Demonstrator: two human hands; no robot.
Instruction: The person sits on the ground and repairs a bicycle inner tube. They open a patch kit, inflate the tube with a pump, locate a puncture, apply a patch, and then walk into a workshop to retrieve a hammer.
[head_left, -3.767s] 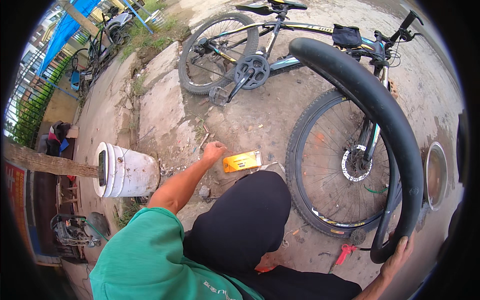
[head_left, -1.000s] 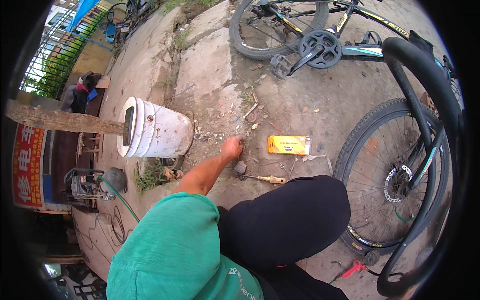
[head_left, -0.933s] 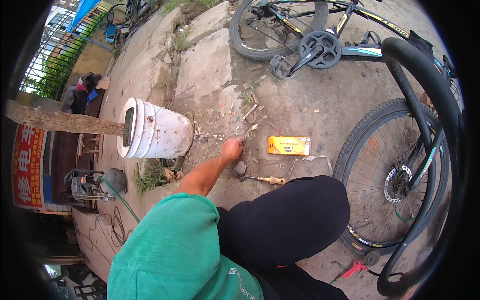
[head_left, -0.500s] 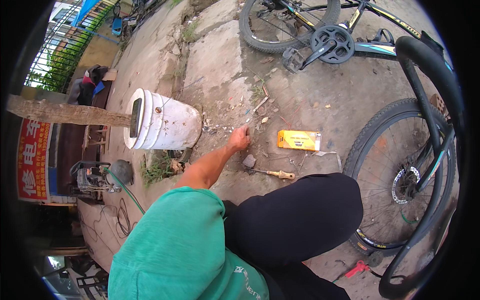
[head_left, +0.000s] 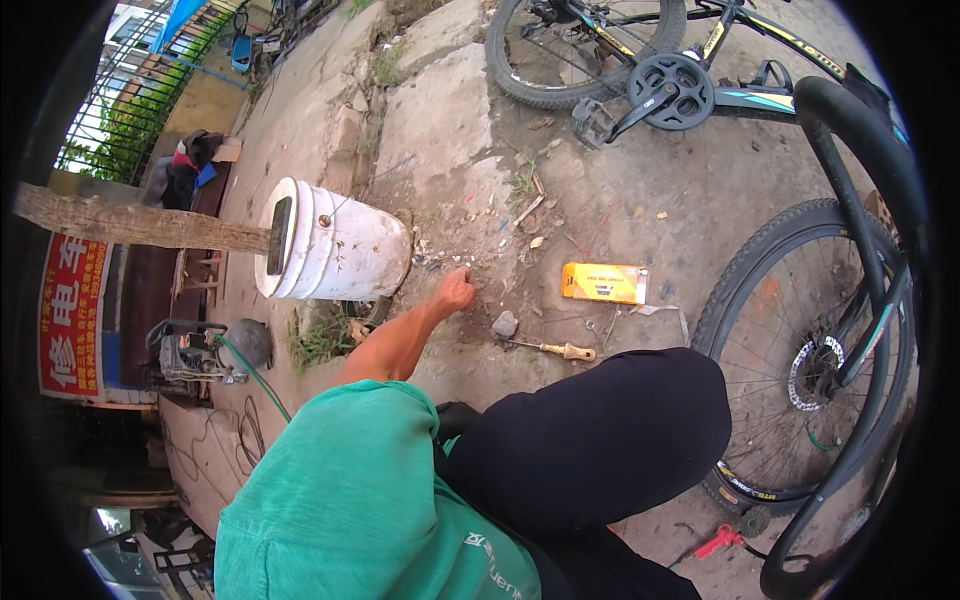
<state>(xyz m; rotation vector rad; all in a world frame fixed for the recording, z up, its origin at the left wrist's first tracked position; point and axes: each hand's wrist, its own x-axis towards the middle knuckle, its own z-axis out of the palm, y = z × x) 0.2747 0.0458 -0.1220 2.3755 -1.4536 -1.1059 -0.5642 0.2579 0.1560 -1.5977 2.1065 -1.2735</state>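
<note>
We see at the right margin a black inner tube (head_left: 868, 138), thick at its upper bend, crossing our view of the front wheel. Its rounded bulk suggests that it holds air. We judge the removal from the tyre (head_left: 735, 270) done; seating inside it is not yet done, and we cannot tell whether the rubber bears any mend. The right hand does not show at the tube's dark lower end. Near that end lies a red-handled air gun (head_left: 716, 541). The wheel belongs to a bicycle (head_left: 757, 100) lying on its side.

Farther left lie an orange-yellow box (head_left: 604, 283), a wooden-handled tool (head_left: 568, 352) and a grey stone (head_left: 505, 324). Beyond these, the left hand (head_left: 457, 290) reaches low over the rubble, fingers curled downward; we cannot tell whether it pinches anything. Just beside it stands a white bucket (head_left: 345, 245).
</note>
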